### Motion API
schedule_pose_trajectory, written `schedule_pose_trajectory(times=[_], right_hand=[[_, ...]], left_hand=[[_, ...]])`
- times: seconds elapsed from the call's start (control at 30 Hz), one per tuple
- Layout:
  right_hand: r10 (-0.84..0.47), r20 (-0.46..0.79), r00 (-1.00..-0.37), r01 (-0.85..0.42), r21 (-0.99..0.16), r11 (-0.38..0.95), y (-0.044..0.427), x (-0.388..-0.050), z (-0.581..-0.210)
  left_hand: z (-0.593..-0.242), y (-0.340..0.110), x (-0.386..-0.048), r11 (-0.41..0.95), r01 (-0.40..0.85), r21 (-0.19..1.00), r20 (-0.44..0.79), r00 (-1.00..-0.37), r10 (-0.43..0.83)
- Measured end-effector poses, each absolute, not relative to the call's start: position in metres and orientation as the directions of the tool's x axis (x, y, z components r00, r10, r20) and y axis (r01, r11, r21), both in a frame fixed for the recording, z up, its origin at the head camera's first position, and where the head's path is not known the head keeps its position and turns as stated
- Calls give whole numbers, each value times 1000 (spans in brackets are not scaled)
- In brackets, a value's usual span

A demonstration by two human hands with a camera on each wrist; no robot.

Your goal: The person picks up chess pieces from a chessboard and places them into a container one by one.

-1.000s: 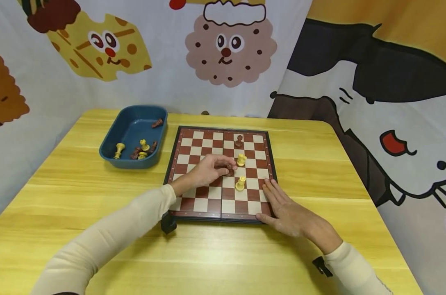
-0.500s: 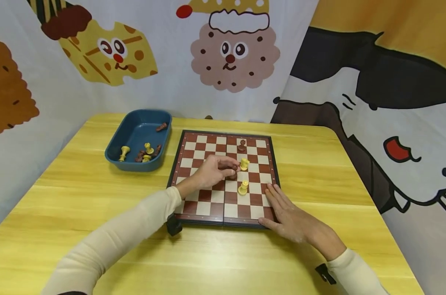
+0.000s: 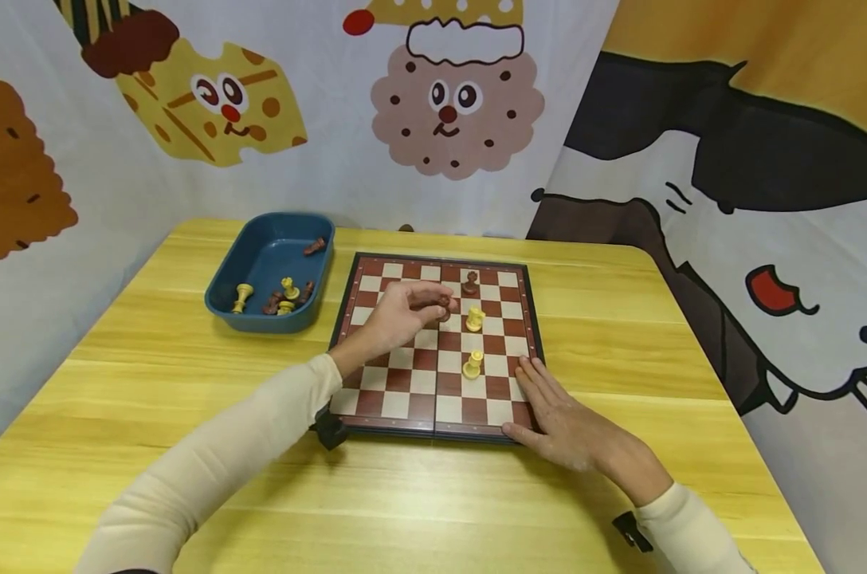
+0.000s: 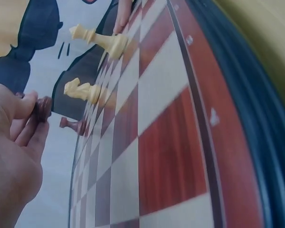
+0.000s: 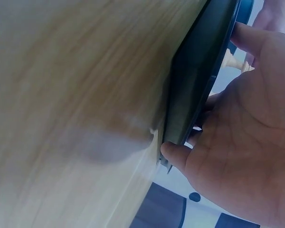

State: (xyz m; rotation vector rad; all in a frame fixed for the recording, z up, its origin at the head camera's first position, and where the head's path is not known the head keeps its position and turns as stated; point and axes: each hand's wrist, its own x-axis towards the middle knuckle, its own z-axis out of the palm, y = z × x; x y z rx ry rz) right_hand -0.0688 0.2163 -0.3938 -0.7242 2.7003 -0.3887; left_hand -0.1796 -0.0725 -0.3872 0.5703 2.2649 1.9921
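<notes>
My left hand point(image 3: 398, 315) pinches a dark brown chess piece point(image 4: 43, 109) between thumb and fingers, lifted off the chessboard point(image 3: 386, 379); its exact kind is mostly hidden by the fingers. On the board's right half stand a cream knight point(image 3: 475, 319), a taller crowned cream piece point(image 3: 472, 364) and, further back, another dark brown piece point(image 3: 470, 283). With fingers extended, my right hand point(image 3: 566, 422) rests on the board's front right corner. In the right wrist view, that hand point(image 5: 242, 128) lies along the board's dark edge point(image 5: 194, 80).
A blue tray point(image 3: 218, 279) stands left of the board, with several cream and brown chess pieces lying in it. The board sits on a yellow wooden table point(image 3: 405, 494). Behind hangs a cartoon-printed cloth point(image 3: 319, 183).
My left hand has lifted the brown piece from beside the cream knight and moved it back and slightly left. The right hand stays in place. The head view has shifted a little.
</notes>
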Motion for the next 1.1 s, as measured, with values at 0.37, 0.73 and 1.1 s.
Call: schedule_pose_trajectory(times=[0.37, 0.73, 1.1], right_hand=[[-526, -231, -818, -437, -346, 830, 216, -68, -398], [-528, -203, -825, -455, -318, 832, 216, -68, -401], [-513, -240, -824, -437, -306, 846, 214, -67, -395]], left_hand=[[-381, -93, -172, 22, 230, 973, 218, -947, 237], [-380, -132, -176, 33, 335, 942, 320, -923, 215], [-375, -196, -187, 76, 340, 937, 342, -939, -16]])
